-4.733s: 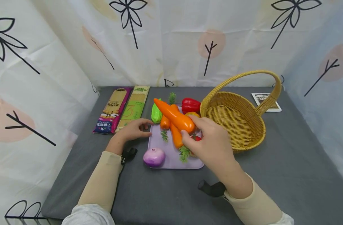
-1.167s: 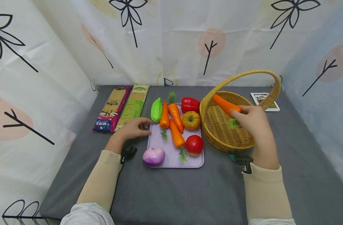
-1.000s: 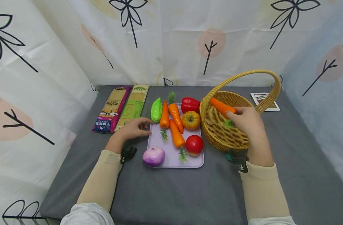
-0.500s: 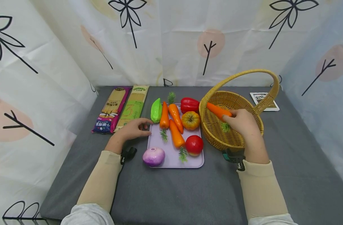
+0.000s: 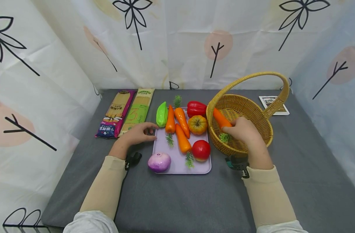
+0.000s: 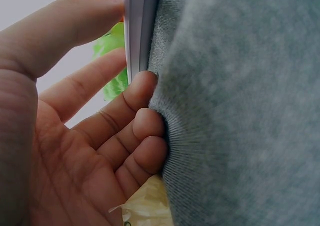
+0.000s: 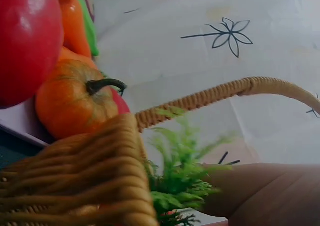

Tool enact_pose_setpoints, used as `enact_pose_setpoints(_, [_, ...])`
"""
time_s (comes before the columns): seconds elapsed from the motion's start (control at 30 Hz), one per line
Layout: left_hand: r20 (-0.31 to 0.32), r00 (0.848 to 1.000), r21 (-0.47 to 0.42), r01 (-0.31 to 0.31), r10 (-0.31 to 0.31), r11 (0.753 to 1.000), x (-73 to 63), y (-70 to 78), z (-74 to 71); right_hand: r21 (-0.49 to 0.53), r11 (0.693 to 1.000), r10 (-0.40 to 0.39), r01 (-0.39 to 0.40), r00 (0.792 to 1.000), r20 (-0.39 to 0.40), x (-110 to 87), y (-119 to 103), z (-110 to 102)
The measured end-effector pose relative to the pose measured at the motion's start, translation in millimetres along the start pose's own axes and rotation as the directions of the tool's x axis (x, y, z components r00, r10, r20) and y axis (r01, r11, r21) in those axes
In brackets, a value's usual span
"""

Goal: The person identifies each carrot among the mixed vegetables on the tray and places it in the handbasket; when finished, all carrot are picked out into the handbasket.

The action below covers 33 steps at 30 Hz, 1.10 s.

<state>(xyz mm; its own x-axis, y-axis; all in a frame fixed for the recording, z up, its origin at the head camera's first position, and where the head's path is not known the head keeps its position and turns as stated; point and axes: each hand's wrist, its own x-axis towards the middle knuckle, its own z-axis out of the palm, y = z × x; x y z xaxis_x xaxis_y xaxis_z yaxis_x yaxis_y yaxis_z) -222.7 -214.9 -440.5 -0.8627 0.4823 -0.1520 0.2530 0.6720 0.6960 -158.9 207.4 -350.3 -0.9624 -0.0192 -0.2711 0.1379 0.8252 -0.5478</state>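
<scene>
My right hand [image 5: 246, 132] pinches a carrot [image 5: 221, 119] inside the yellow wicker basket [image 5: 229, 147], its green top towards me. The right wrist view shows the carrot's leaves [image 7: 180, 186] beside the basket rim [image 7: 125, 166]; most of the hand is out of that view. My left hand [image 5: 138, 133] rests at the left edge of the pale purple tray [image 5: 177, 166]. In the left wrist view, the thumb and index finger touch the tray's rim [image 6: 137, 35], and the other fingertips press the grey cloth. Three carrots [image 5: 183, 142] lie in the tray's middle.
Around the carrots are a purple onion [image 5: 159, 162], tomato [image 5: 201, 150], small pumpkin [image 5: 197, 125], red bell pepper [image 5: 195, 108] and green ridged vegetable [image 5: 161, 115]. Two noodle packets [image 5: 116, 115] lie left; a white packet [image 5: 282, 111] lies behind the basket, whose handle [image 5: 253, 77] arches high.
My right hand took the carrot from the tray area over to the basket, then moved it left and lower inside the basket. The left hand has stayed at the tray edge.
</scene>
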Motion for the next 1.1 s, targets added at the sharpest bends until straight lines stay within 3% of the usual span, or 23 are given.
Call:
enact_pose_setpoints(0.3, [0.000, 1.000, 0.002, -0.008, 0.008, 1.000, 1.3, -2.4, 0.9, -0.084, 0.996, -0.014, 0.019, 0.998, 0.055, 8.0, 2, 17])
enact_pose_setpoints(0.6, [-0.002, 1.000, -0.004, -0.012, 0.012, 1.000, 1.6, -1.5, 1.3, -0.111, 0.994, 0.022, -0.009, 0.993, 0.118, 9.6, 4, 19])
enact_pose_setpoints(0.9, [-0.006, 1.000, -0.002, -0.017, 0.017, 1.000, 0.4, -1.6, 0.6, -0.045, 0.999, 0.030, -0.027, 0.997, 0.074, 6.1, 7, 9])
enact_pose_setpoints(1.1, [-0.005, 1.000, -0.009, -0.016, 0.016, 1.000, 0.2, -1.4, 0.1, -0.048, 0.999, 0.003, -0.004, 1.000, -0.023, -1.7, 1, -3])
